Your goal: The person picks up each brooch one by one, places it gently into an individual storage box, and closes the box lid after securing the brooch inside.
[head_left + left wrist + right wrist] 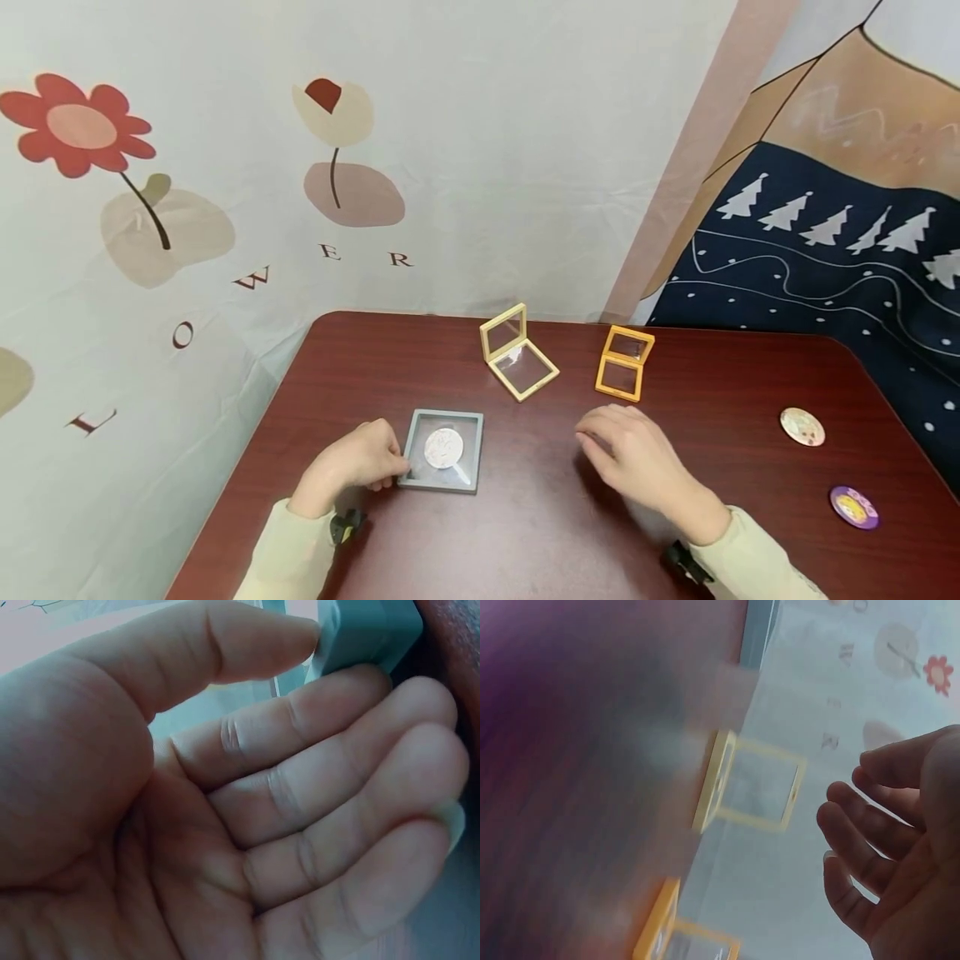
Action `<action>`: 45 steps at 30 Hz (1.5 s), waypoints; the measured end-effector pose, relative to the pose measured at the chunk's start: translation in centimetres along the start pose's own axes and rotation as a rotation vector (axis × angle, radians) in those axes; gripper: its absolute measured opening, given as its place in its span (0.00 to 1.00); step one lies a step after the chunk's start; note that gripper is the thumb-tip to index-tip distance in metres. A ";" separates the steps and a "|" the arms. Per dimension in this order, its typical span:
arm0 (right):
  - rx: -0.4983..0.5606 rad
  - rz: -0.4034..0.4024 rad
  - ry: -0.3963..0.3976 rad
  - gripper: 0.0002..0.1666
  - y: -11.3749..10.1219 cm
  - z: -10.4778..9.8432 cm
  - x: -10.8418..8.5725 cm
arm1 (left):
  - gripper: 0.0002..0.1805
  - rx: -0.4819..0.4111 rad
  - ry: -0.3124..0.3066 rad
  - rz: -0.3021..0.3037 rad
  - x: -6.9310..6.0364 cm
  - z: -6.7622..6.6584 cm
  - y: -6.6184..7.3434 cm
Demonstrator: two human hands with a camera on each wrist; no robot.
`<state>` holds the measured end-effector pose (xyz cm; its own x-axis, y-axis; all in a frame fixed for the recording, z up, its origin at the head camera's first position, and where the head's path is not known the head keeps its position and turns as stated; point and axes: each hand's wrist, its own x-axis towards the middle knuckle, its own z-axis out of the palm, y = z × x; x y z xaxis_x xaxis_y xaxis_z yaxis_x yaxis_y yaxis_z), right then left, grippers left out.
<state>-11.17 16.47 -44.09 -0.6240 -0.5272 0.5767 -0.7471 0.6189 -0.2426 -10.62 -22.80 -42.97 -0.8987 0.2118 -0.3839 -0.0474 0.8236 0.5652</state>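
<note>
In the head view a grey square frame (pixel 478 454) with a clear middle lies on the table, a round whitish disc (pixel 444 448) inside it. The left hand (pixel 352 461) pinches the frame's left edge near its lower corner; in the left wrist view, thumb and index finger of the left hand (pixel 247 772) meet the grey corner (pixel 367 634). Over the table to the right, the right hand (pixel 637 458) holds nothing, its fingers loosely bent. The right wrist view shows the right hand (pixel 900 832) with nothing between its fingers.
A pale yellow hinged frame (pixel 522 393) and a smaller orange one (pixel 619 394) stand unfolded near the table's back edge. At the right lie a pale round badge (pixel 802 427) and a purple-rimmed badge (pixel 854 507). A printed cloth hangs behind the table (pixel 540 550).
</note>
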 end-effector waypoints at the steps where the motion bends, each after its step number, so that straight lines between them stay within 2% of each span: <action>1: -0.004 0.010 0.010 0.09 0.4 -0.5 -0.3 | 0.15 0.003 0.009 0.000 -0.1 0.0 0.0; 7: -0.041 0.090 0.075 0.10 2.7 -3.1 -2.1 | 0.24 0.055 0.118 -0.003 -0.5 -0.3 0.2; 9: -0.062 0.124 0.094 0.11 3.5 -3.9 -2.8 | 0.24 0.058 0.161 -0.004 -0.3 -0.4 0.5; 15: -0.146 0.251 0.101 0.14 5.4 -6.5 -5.3 | 0.07 0.089 0.272 0.009 0.9 -0.2 2.4; 17: -0.173 0.291 0.093 0.15 5.9 -7.1 -6.1 | 0.05 0.110 0.301 0.027 1.4 0.0 3.2; 26: -0.215 0.456 0.023 0.23 7.8 -9.3 -8.7 | 0.09 0.186 0.448 0.150 3.7 0.4 6.2; 36: -0.251 0.581 -0.122 0.37 10.3 -11.3 -10.4 | 0.19 0.222 0.498 0.240 6.1 0.9 8.5; 41: -0.243 0.637 -0.175 0.42 11.7 -11.8 -11.3 | 0.23 0.215 0.467 0.250 6.9 1.3 9.5; 45: -0.220 0.673 -0.221 0.47 13.0 -12.1 -12.1 | 0.23 0.246 0.442 0.255 7.8 1.7 10.4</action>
<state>-10.59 37.94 -44.75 -0.9796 -0.0833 0.1829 -0.1383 0.9396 -0.3130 -17.35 -11.69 -41.30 -0.9680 0.2232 0.1143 0.2504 0.8847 0.3931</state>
